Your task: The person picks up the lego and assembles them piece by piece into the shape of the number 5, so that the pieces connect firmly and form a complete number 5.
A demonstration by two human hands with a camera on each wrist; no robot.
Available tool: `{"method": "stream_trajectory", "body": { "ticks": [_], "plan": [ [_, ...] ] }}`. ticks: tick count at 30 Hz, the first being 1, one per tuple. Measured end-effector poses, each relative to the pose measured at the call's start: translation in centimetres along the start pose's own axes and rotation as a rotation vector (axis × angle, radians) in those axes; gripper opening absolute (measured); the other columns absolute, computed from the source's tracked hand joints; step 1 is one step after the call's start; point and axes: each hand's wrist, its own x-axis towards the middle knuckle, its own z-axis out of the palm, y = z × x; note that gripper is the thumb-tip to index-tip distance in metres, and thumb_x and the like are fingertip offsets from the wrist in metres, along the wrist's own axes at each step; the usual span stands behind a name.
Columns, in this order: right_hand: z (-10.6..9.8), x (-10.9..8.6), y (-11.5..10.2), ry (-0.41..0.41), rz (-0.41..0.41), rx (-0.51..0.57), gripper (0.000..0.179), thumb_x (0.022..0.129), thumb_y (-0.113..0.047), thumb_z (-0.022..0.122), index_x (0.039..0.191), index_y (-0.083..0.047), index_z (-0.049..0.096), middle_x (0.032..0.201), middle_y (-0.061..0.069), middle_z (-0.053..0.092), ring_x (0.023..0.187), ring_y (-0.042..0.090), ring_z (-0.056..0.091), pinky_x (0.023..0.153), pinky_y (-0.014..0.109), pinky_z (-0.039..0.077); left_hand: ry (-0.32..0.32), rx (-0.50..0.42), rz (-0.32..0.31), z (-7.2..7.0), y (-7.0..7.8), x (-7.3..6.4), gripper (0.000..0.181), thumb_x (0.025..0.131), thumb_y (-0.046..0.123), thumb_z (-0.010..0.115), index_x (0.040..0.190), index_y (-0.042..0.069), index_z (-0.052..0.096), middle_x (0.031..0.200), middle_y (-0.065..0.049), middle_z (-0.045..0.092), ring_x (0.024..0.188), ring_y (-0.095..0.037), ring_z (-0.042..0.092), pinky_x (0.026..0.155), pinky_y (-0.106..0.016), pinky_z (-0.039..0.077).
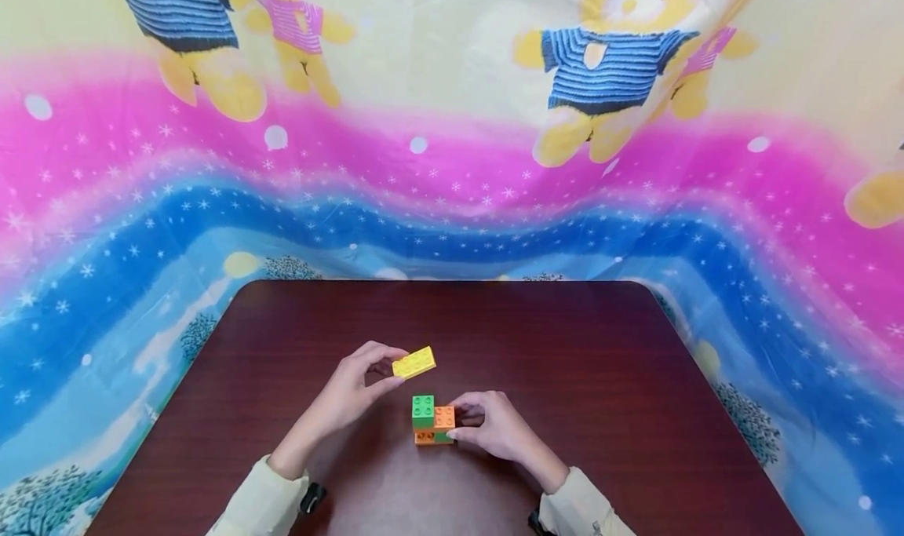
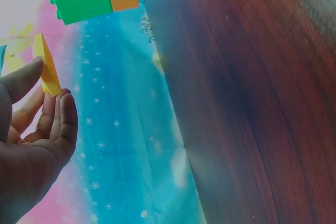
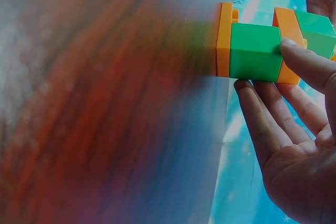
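My left hand (image 1: 351, 381) pinches a thin yellow building brick (image 1: 414, 362) between thumb and fingers, in the air to the upper left of a small stack. In the left wrist view the yellow brick (image 2: 48, 67) appears edge-on at the fingertips. The stack of building bricks stands on the table: a thin orange brick (image 3: 223, 40) at the bottom, a green block (image 3: 255, 51) on its right part, a thin orange brick (image 1: 445, 417) above, and a green block (image 1: 423, 412) on top at the left. My right hand (image 1: 497, 426) grips the stack's right side with thumb and fingers.
The dark reddish-brown table (image 1: 565, 340) has rounded far corners. Behind it and along its sides hangs a cloth (image 1: 452, 167) printed with bears, snowflakes and trees. Light sleeves (image 1: 264, 501) with dark straps cover both wrists.
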Motion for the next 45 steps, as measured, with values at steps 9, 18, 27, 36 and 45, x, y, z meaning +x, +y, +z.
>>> {"method": "stream_trajectory", "body": {
  "ticks": [9, 18, 27, 36, 45],
  "plan": [
    [0.0, -0.1, 0.1, 0.004, -0.003, 0.005, 0.033, 0.084, -0.018, 0.088, 0.114, -0.012, 0.076, 0.112, 0.003, 0.077, 0.095, 0.012, 0.075, 0.084, 0.029, 0.061, -0.001, -0.044, 0.08, 0.4, 0.7, -1.2, 0.039, 0.089, 0.01, 0.082, 0.125, 0.021, 0.071, 0.114, 0.004, 0.065, 0.095, -0.017, 0.069, 0.087, -0.038, 0.061],
    [0.1, -0.1, 0.0, 0.004, 0.0, 0.002, 0.032, 0.085, -0.018, 0.087, 0.114, -0.013, 0.076, 0.111, 0.002, 0.077, 0.095, 0.011, 0.074, 0.084, 0.028, 0.06, -0.041, -0.046, 0.108, 0.7, 0.7, -1.7, 0.041, 0.089, 0.013, 0.082, 0.128, 0.021, 0.071, 0.116, 0.007, 0.067, 0.096, -0.01, 0.067, 0.087, -0.036, 0.06],
    [0.2, -0.2, 0.0, 0.011, -0.038, 0.002, 0.032, 0.084, -0.018, 0.088, 0.113, -0.01, 0.076, 0.11, 0.004, 0.078, 0.095, 0.016, 0.075, 0.085, 0.032, 0.061, -0.076, -0.026, 0.102, 1.0, 0.5, -2.2, 0.042, 0.089, 0.018, 0.082, 0.13, 0.018, 0.071, 0.116, 0.01, 0.066, 0.097, -0.011, 0.065, 0.089, -0.034, 0.059],
    [0.0, -0.2, -0.1, 0.015, -0.031, 0.005, 0.033, 0.084, -0.017, 0.088, 0.114, -0.01, 0.076, 0.11, 0.005, 0.078, 0.097, 0.019, 0.075, 0.086, 0.037, 0.061, -0.087, -0.022, 0.128, 1.8, 0.5, -2.4, 0.04, 0.09, 0.016, 0.081, 0.129, 0.017, 0.071, 0.115, 0.01, 0.066, 0.101, -0.011, 0.066, 0.091, -0.036, 0.059],
    [0.0, -0.2, 0.0, 0.016, -0.028, 0.001, 0.033, 0.084, -0.018, 0.088, 0.113, -0.009, 0.076, 0.109, 0.005, 0.078, 0.095, 0.018, 0.075, 0.084, 0.033, 0.061, -0.094, -0.017, 0.144, 2.3, 0.5, -2.7, 0.04, 0.092, 0.019, 0.08, 0.13, 0.014, 0.071, 0.116, 0.011, 0.066, 0.104, -0.008, 0.066, 0.094, -0.037, 0.058]
  ]
}}
